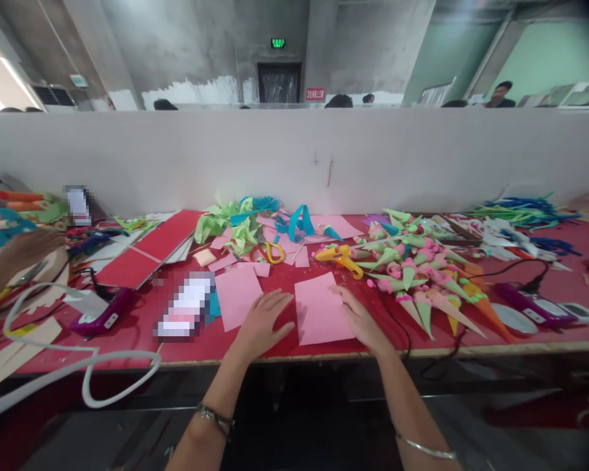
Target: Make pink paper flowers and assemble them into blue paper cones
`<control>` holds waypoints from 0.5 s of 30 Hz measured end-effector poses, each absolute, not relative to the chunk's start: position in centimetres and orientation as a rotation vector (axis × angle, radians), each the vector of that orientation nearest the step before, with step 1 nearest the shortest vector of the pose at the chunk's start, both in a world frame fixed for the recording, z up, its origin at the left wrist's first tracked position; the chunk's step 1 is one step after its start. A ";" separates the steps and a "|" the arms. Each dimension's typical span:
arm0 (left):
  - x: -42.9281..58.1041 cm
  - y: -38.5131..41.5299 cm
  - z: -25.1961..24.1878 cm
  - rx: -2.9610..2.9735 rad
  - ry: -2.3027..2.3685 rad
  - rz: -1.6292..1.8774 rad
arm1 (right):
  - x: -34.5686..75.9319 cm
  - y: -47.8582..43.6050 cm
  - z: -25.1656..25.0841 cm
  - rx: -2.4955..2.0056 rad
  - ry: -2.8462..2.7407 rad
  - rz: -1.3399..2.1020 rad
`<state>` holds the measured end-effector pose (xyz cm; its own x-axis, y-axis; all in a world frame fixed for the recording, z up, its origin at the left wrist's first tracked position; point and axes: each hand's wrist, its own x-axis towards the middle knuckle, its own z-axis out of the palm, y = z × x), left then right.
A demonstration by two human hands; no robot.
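Note:
Two pink paper sheets lie side by side on the red table. My left hand point(267, 320) rests at the right edge of the left pink sheet point(236, 297), fingers spread and holding nothing. At the right edge of the other pink sheet point(319, 311) is my right hand point(360, 317), its fingers stretched out and touching or just over the paper. Beyond the sheets lie a yellow glue gun point(341, 258) and yellow-handled scissors point(275, 253). Small cones of green, pink and orange paper point(415, 271) are heaped to the right.
Left of the sheets lie a blurred-out phone point(186, 307), a red board point(150, 248) and a purple power strip point(103, 313) with a white cable. Another purple strip point(535, 306) sits right. Green and blue scraps point(243, 226) pile behind. Another person's hand point(34, 252) is at far left.

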<state>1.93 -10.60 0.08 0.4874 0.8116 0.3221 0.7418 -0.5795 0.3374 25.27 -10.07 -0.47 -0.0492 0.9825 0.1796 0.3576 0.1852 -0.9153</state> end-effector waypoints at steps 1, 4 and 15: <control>2.2 -10.7 0.0 2.574 1.329 0.628 | 25.9 -10.3 -0.4 -1.280 -1.625 0.892; 2.5 -10.6 0.1 2.574 1.283 0.528 | 27.4 -11.2 -0.7 -1.229 -1.713 0.888; 3.1 -10.2 0.2 2.554 1.123 0.326 | 27.7 -12.5 -0.9 -1.289 -2.121 0.457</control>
